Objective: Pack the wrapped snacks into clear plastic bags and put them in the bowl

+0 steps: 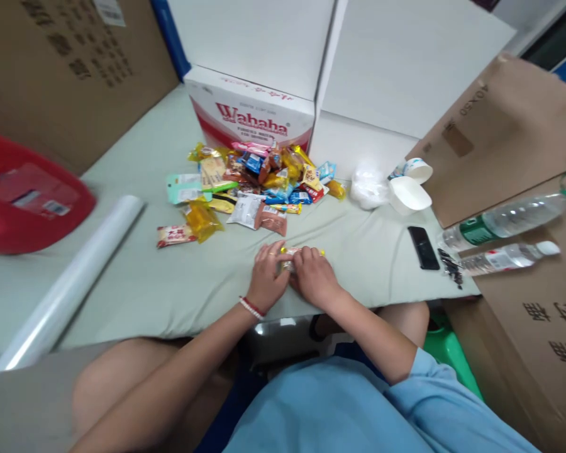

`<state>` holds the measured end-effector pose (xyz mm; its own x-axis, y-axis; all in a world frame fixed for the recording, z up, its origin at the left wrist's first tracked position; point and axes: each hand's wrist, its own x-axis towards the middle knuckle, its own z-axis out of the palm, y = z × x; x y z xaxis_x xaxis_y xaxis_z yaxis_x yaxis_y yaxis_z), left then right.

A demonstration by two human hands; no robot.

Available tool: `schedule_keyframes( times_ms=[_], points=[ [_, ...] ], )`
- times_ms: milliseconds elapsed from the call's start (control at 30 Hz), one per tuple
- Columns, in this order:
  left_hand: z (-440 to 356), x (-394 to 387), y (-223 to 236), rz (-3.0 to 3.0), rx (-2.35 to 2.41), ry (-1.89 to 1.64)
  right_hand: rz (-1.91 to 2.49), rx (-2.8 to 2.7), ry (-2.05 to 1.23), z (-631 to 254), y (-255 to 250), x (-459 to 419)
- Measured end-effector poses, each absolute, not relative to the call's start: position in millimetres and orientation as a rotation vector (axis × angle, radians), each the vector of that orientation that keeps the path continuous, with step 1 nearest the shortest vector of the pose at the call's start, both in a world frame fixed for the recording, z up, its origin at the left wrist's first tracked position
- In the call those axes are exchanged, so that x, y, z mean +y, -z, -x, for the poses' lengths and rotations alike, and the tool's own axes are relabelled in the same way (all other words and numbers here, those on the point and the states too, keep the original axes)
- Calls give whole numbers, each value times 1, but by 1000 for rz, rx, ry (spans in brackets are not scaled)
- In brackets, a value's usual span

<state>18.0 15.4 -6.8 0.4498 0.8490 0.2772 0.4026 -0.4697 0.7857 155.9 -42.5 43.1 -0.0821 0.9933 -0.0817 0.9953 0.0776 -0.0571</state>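
A small snack packet (287, 265) with yellow ends lies on the cloth-covered table near its front edge, largely covered by my fingers. My left hand (268, 274), with a beaded bracelet at the wrist, holds its left part, the fingers bent over it. On the right part rests my right hand (314, 275), its fingers curled around the wrapper. Just beyond my hands, a brown packet (273, 220) and a silver-white packet (246, 211) lie at the front of a heap of wrapped snacks (264, 173).
A white Wahaha carton (255, 116) stands behind the heap. To the left are a red plastic object (33, 195) and a white roll (70, 283). A phone (423, 248), white bowls (410, 194) and plastic bottles (504, 220) are on the right, by cardboard boxes.
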Motion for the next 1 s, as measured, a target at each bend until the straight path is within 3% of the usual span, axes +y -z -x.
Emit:
schedule_keyframes(
  times_ms=[167,300,500,633,733,767,833,900,933,1000],
  points=[
    [-14,30,2,-1652,1110,-1067,-2080,2315,187,-170,-46,-41],
    [-18,33,-3,-1457,992,-943,-2361,2369,324,-191,-62,-50],
    [-31,23,-6,-1282,667,-654,-2619,2463,1454,-200,-50,-57],
    [-32,16,-1,-1410,704,-602,-2799,2352,1720,-198,-28,-73],
    [-29,18,4,-1551,738,-592,-3174,2218,1368,-245,-39,-78],
    [-28,19,5,-1579,759,-591,-3358,2129,1120,-275,-48,-74],
    [-26,23,8,-1619,794,-561,-3726,1885,318,-352,-72,-58],
    [-27,25,10,-1686,814,-530,-3788,1642,-480,-437,-94,-31],
    [-27,25,10,-1738,816,-526,-3773,1488,-718,-476,-103,-15],
    [-29,23,9,-1854,798,-531,-3717,1177,-890,-539,-112,18]
  ],
)
